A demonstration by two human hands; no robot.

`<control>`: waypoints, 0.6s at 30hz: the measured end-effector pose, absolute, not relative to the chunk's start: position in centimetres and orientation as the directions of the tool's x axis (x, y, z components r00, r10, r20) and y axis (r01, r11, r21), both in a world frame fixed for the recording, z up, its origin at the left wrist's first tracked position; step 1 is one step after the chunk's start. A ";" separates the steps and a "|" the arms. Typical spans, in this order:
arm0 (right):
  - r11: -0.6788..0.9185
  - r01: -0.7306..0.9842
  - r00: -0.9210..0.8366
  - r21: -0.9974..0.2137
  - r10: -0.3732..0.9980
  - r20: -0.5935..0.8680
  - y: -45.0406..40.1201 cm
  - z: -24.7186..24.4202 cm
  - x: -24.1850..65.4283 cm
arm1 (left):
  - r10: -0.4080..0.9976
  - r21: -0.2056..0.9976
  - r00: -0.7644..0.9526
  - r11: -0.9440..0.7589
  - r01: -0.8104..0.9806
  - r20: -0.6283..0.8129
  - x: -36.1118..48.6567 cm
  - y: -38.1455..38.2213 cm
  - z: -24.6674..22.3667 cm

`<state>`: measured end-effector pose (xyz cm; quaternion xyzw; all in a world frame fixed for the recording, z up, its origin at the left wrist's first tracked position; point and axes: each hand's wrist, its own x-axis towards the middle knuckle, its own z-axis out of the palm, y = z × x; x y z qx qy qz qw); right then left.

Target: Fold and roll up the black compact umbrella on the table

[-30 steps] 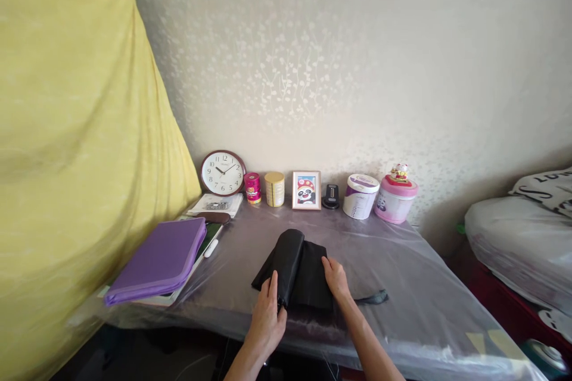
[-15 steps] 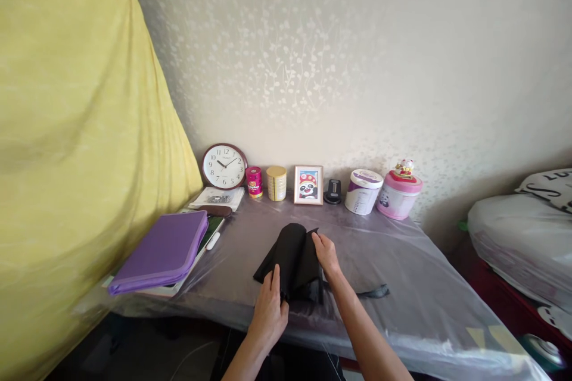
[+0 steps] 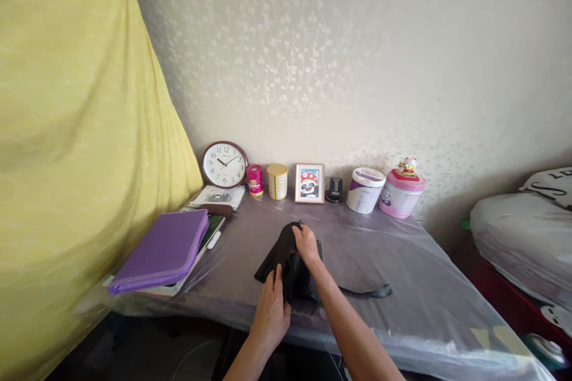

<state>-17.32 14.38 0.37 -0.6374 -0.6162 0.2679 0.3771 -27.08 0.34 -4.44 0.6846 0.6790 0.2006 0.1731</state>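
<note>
A black cloth item [image 3: 277,252] with folded panels lies on the table in front of me; its exact kind I cannot make out. A long dark strap [image 3: 373,292] trails from it to the right. My right hand [image 3: 307,244] pinches an upper fold of the fabric near its far end. Closer to me, my left hand [image 3: 271,303] is closed at the cloth's near left edge, fingers lying along it and thumb partly hidden. The right forearm covers part of the cloth's right side.
The table [image 3: 357,250] wears a clear plastic cover. To the left lies a purple zip folder [image 3: 158,250] on papers, by a white marker [image 3: 213,240]. Along the wall stand a clock [image 3: 224,164], several canisters and a picture frame [image 3: 310,183]. A yellow curtain [image 3: 80,131] hangs left.
My right hand has moved left, carrying its fold of black cloth over toward the middle. The left hand stays nearly in place at the near edge.
</note>
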 end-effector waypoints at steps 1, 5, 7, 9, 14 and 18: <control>0.035 0.591 0.085 -0.806 0.991 0.106 14.4 0.3 -17.7 | 0.999 0.503 -0.001 -0.018 0.864 0.037 -27.1 0.3 -4.3; 0.006 0.644 0.057 -0.765 0.997 0.057 14.5 0.0 -18.7 | 0.999 0.485 0.014 -0.033 0.874 0.043 -27.0 0.1 -4.0; -0.001 0.680 0.050 -0.733 0.998 0.044 14.5 0.0 -19.0 | 1.000 0.466 0.013 -0.023 0.885 0.026 -27.0 0.1 -3.8; -0.005 0.716 0.038 -0.699 0.999 0.032 14.5 0.1 -19.2 | 1.000 0.444 0.010 -0.013 0.896 0.008 -27.0 0.1 -3.6; 0.011 0.787 -0.009 -0.617 1.000 0.006 14.3 0.6 -19.6 | 1.000 0.421 0.001 0.010 0.907 -0.025 -26.9 0.2 -3.3; 0.063 0.810 -0.079 -0.583 0.997 -0.002 14.1 0.7 -19.7 | 1.000 0.432 -0.015 0.022 0.902 -0.020 -27.1 0.1 -3.6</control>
